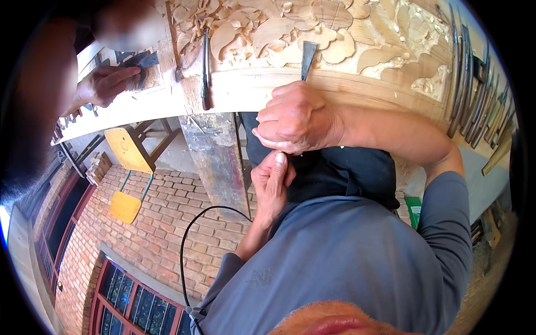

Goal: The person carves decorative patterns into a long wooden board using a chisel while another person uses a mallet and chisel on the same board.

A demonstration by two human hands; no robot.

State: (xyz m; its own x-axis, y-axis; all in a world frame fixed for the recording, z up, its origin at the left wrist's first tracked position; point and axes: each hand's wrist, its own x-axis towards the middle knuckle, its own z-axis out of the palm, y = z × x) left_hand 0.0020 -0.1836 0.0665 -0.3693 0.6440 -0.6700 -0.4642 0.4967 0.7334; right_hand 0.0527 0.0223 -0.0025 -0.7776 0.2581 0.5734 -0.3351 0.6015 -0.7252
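My right hand (300,118) is curled into a fist, its back turned up, near the front edge of a carved wooden panel (368,88). Just below it, my left hand (272,181) is closed with the thumb pressed onto the fingers, and the two hands meet. What they hold, if anything, is hidden. A flat chisel (309,56) shows its flared blade beyond my right fist. Its lower part is behind that hand, so I cannot tell whether I grip it. A narrow gouge (206,70) lies on the panel further left.
Loose shavings (237,42) lie over the carved leaves. Several carving tools (474,95) are lined up at the right. At the left, another person's hand (103,84) holds a dark flat tool. A yellow chair (128,149) and a black cable (184,240) are below the bench.
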